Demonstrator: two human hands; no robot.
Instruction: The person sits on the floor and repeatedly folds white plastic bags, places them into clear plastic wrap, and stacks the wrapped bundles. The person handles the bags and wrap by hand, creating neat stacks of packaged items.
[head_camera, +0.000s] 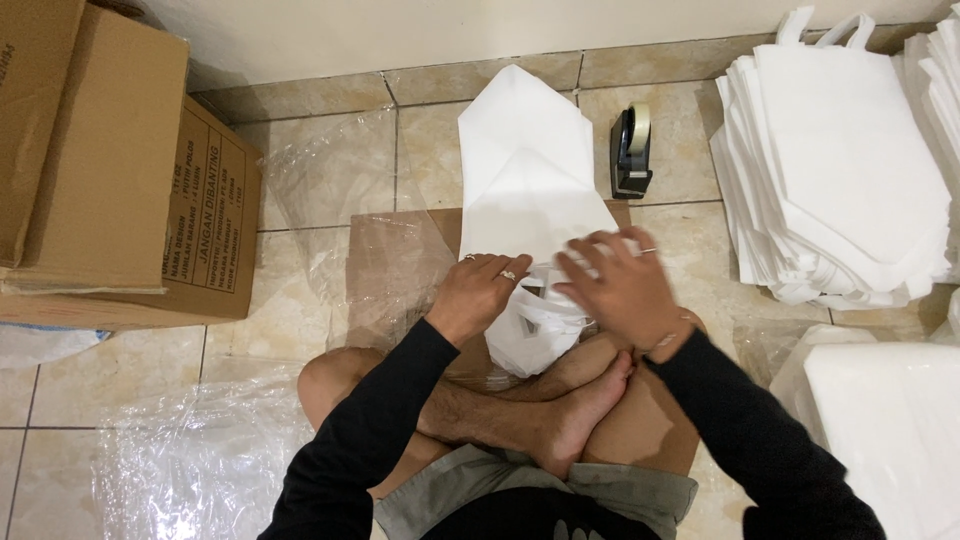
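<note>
Matte brown cardboard boxes (110, 170) stand left, beside crinkly clear plastic (330, 170). The left hand (480, 292) curls, pressing the soft white folded bag (525, 170) on the floor ahead; the right hand (622, 290) lies spread flat on it. A white bag stack (840, 170) sits right.

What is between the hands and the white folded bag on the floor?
Nothing visible. The left hand and the right hand both rest directly on the white folded bag, near its handle end. The tape dispenser stands off to the side, apart.
</note>
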